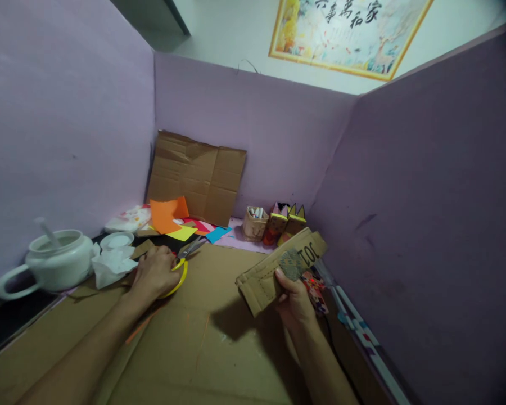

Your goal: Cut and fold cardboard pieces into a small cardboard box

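Note:
My left hand (pixel 159 271) is closed around one side of a pair of yellow-handled scissors (pixel 184 277), with its fingertips out of sight. The grey blades point away and to the right, low over the cardboard surface. In my right hand (pixel 295 304) is a folded piece of brown cardboard (pixel 259 284), gripped with the thumb on its near face. Printed dark characters and a grey-green patch show on that cardboard. It is tilted and raised above the surface, and its shadow falls below it to the left.
A white pot (pixel 59 264) with a stick in it stands at left, beside crumpled tissue (pixel 113 267). Behind are orange paper (pixel 168 215), a leaning cardboard sheet (pixel 198 177) and a small container of sticks (pixel 255 225). Purple panels (pixel 253 112) enclose three sides.

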Tool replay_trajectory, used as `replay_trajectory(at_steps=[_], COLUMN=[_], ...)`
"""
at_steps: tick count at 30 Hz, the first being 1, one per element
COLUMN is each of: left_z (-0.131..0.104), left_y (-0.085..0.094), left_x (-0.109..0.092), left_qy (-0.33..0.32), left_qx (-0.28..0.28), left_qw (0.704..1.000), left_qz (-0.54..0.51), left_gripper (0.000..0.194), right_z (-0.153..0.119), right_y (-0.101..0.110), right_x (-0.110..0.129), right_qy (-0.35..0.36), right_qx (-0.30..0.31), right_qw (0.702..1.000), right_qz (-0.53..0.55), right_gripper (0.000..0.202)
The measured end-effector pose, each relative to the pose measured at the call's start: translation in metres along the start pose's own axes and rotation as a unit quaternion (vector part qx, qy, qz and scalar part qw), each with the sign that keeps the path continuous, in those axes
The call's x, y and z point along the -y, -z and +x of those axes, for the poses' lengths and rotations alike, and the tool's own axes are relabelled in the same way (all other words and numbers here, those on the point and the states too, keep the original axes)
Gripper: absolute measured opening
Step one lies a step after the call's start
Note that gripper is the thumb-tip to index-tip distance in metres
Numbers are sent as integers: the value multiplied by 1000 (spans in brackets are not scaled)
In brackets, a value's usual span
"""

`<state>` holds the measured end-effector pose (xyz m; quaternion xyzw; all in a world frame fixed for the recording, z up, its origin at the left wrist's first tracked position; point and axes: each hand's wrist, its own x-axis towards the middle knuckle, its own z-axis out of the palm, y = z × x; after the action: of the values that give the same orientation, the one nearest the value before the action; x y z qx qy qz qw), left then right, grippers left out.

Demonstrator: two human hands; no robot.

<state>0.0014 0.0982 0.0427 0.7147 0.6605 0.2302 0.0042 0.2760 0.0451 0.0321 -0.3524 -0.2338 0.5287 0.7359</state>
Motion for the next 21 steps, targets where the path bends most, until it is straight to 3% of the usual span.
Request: replay_trajectory(at_steps=[4,8,11,12,15,17,19,21], left_z=[0,-4,-7,-8,-14,-19,-24,-28], left_y=[11,18,25,29,36,35,30,24], left_x=[1,-1,-7,-9,-18,-25,-31,-34], left_qy=[-13,11,38,43,80,138,175,161], left_qx=[-41,-59,-55,-49,27,113,182,210], left_qw=[990,941,873,837,671,588,574,583], left_qz=[-137,-334,-483,-543,-737,-789,-779,-768], left_gripper=[17,21,26,25,17,19,27,36], right_z=[1,1,1,1,2,2,2,1], right_y=[2,3,3,3,2,2,1,0], right_x=[3,3,3,2,2,3,3,4], right_qy=[6,11,17,20,32,38,44,52], right_qx=[1,14,18,19,19,18,17,19], right_qw=[1000,1000,1000,1000,999,999,999,998], right_qz=[3,4,7,9,14,13,9,6], right_gripper=[34,32,34,34,33,33,33,34])
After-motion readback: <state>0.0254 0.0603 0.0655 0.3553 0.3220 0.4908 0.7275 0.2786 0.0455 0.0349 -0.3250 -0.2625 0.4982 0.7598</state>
